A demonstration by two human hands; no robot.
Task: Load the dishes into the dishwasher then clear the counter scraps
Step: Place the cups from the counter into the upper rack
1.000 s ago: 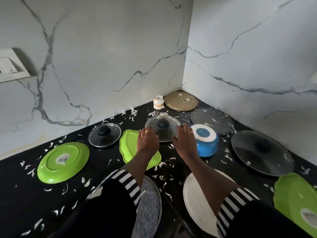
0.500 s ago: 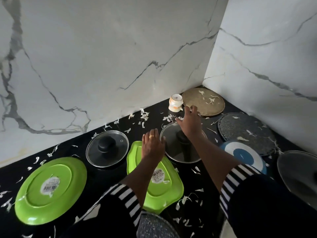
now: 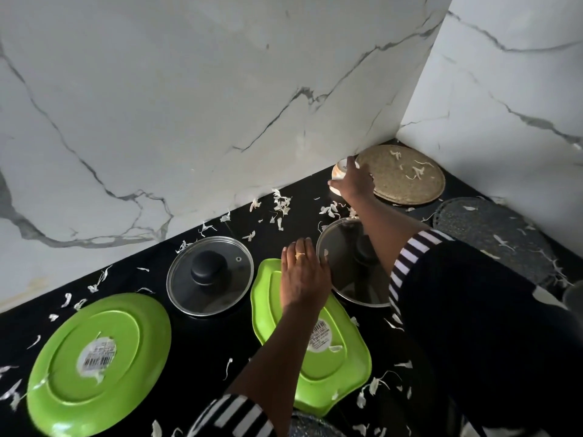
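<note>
1. Right hand (image 3: 355,182) has left the lid (image 3: 337,272) for the back corner, its grip now wrapped round the cup (image 3: 338,169) by the wall.
2. Left hand (image 3: 303,275) stays flat, fingers straight, on the green plate (image 3: 318,370).
3. Cup looks like the first dish off the counter (image 3: 202,342); scraps (image 3: 280,203) wait.

Two white marble-look walls fill the upper view: the broad back wall (image 3: 189,105) and the side wall (image 3: 520,105), meeting at a slanted corner seam (image 3: 421,77). Thin grey veins (image 3: 303,93) branch across both, and a faint yellowish stain (image 3: 34,283) marks the back wall's lower left edge.
</note>
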